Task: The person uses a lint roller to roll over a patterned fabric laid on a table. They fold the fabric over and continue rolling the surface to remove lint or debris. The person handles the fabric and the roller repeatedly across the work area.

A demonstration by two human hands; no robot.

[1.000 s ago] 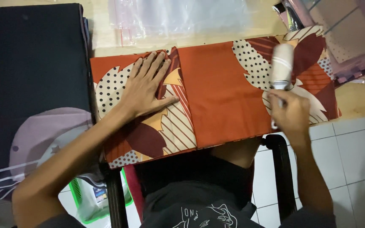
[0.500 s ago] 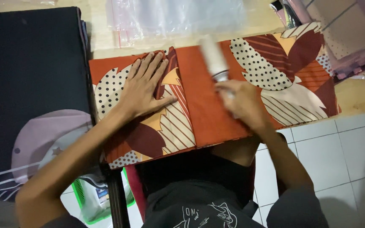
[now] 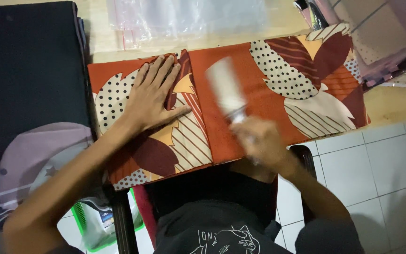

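Observation:
A folded orange cloth (image 3: 259, 101) with dotted and striped leaf shapes lies across a light wooden table. My left hand (image 3: 153, 96) rests flat on its left part, fingers spread, pressing it down. My right hand (image 3: 259, 141) is blurred by motion and grips the handle of a white lint roller (image 3: 226, 89), whose roll lies on the plain orange middle of the cloth. The cloth's near edge hangs slightly over the table's front.
A dark cloth (image 3: 29, 75) with a pale print covers the left of the table. Clear plastic bags (image 3: 189, 19) lie behind the orange cloth, more wrapped items (image 3: 381, 42) at the far right. White floor tiles (image 3: 381, 174) and a green basket (image 3: 92, 226) are below.
My right hand has carried the lint roller from the cloth's right end leftward to its middle. My left hand has stayed pressed in place.

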